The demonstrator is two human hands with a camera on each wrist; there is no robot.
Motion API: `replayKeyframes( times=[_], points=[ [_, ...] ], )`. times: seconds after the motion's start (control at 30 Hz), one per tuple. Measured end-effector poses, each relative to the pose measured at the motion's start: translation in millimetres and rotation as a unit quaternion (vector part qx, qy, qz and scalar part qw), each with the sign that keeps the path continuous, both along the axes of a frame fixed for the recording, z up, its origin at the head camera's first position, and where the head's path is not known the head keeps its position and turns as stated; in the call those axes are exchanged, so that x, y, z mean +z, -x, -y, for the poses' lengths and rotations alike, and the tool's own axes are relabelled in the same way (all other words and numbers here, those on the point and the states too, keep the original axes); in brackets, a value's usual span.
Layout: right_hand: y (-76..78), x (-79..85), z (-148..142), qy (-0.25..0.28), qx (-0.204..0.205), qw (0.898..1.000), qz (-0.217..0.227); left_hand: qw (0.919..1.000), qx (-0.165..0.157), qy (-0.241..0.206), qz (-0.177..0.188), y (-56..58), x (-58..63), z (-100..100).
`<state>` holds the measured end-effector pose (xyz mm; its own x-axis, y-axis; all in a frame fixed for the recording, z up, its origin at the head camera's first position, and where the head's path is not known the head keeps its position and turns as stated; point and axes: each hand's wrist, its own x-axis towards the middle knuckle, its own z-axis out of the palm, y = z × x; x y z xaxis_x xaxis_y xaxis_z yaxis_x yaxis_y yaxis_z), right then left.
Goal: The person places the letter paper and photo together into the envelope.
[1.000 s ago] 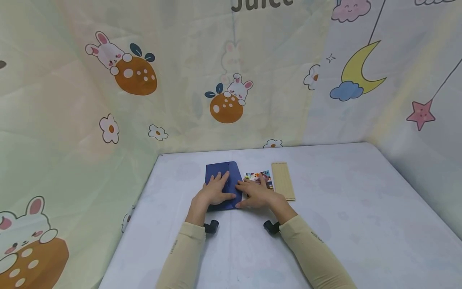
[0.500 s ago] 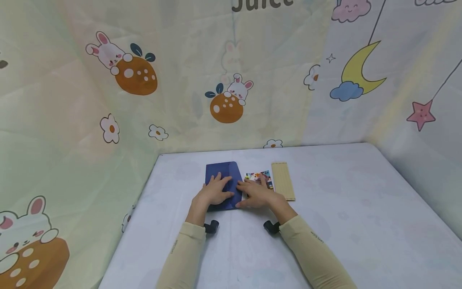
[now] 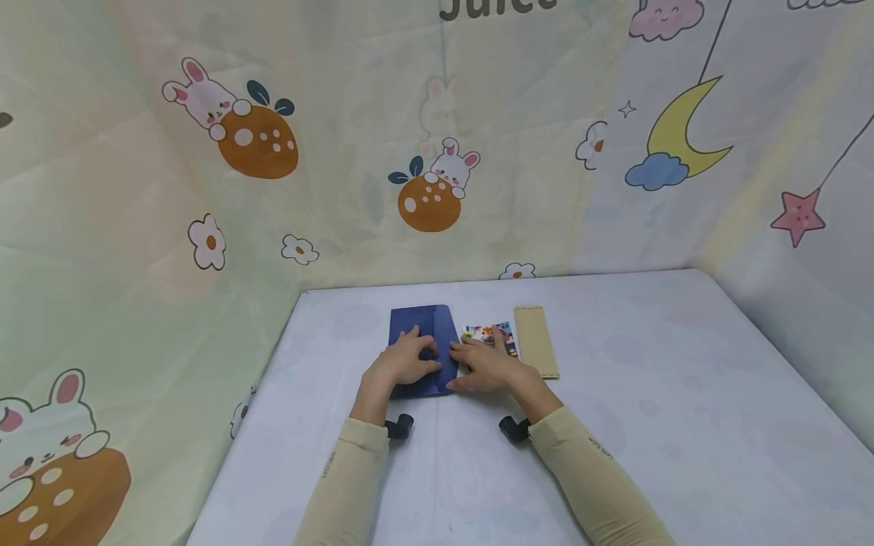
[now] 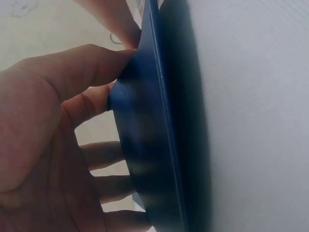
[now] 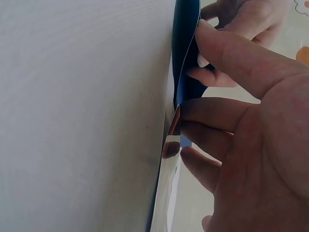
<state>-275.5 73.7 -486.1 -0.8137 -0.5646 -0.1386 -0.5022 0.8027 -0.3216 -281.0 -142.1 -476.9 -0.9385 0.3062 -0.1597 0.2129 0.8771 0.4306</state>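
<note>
A dark blue envelope [image 3: 413,318], its flap at the right side, lies flat on the table. My left hand [image 3: 408,362] rests over its middle, the index finger bent back towards the thumb. In the left wrist view, that index fingertip touches a small raised blue edge [image 4: 110,99], apart from the thumb. My right hand [image 3: 486,369] lies at the flap's right edge, fingertips and thumb touching it; the other fingers reach over a colourful picture card [image 3: 509,335], which they partly cover. In the right wrist view, the flap [image 5: 187,53] stands slightly raised near my right thumb.
A narrow tan slatted piece [image 3: 536,341] lies right of the picture card. The white-covered table [image 3: 642,425] ends at a printed cloth wall [image 3: 355,250] behind and at both sides. Black wrist cameras [image 3: 400,427] hang under both wrists.
My left index finger has drawn back from stretched out across the envelope to bent near the thumb. My right hand, the envelope, the card and the tan piece stay nearly still.
</note>
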Motion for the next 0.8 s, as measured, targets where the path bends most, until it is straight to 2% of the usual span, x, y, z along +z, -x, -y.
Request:
replayKeyframes(
  times=[0.33,0.57,0.8],
  points=[
    [-2.0,2.5,-0.8,0.006,-0.003,1.0,0.005,0.9996,-0.012,-0.024,0.0,2.2,0.6,4.6],
    [-1.1,0.1,-0.7,0.004,-0.003,1.0,0.002,0.9985,-0.023,-0.048,0.017,1.2,3.0,9.1],
    [0.5,-1.2,-0.2,-0.003,-0.01,1.0,0.001,0.9963,-0.04,-0.073,0.019,3.1,2.1,12.9]
  ],
)
